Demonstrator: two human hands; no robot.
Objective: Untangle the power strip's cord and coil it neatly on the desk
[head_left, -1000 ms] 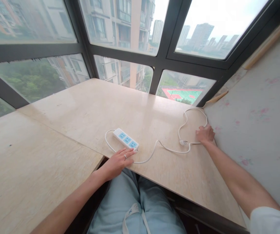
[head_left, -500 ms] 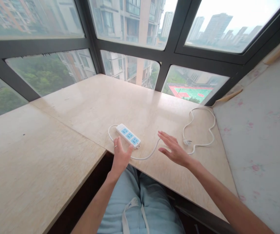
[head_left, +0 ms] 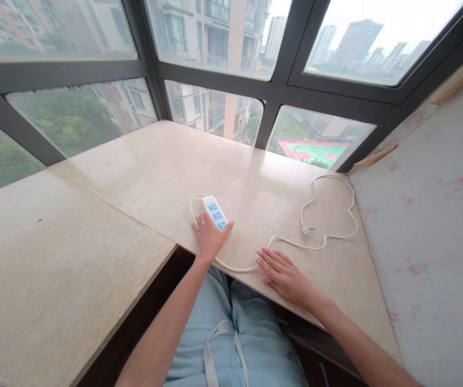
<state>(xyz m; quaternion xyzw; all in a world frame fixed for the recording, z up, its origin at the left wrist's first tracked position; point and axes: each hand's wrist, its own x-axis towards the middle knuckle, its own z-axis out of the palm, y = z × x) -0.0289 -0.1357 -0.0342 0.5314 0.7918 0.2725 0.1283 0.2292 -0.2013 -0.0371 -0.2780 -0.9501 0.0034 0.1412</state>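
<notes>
A white power strip (head_left: 217, 215) with blue socket faces lies at a slant on the beige counter. My left hand (head_left: 210, 237) grips its near end, thumb along the right side and fingers along the left. The palm hides that end. From the strip's far end a white cord (head_left: 301, 247) loops left, passes under or behind my left hand, and runs right along the counter's front edge. My right hand (head_left: 285, 277) rests flat, fingers stretched out, with the fingertips at the cord. Farther right lies the cord's plug (head_left: 308, 230), inside a loose loop.
The beige counter (head_left: 134, 161) spans the corner beneath dark-framed windows (head_left: 215, 70). A wall with flowered paper (head_left: 428, 258) bounds it at right. The counter's front edge drops to a dark recess (head_left: 150, 301). My legs (head_left: 231, 333) are below.
The power strip has shifted away and right and turned steeper, with my left hand now on its near end. My right hand has come down and closer to the front edge, beside the cord.
</notes>
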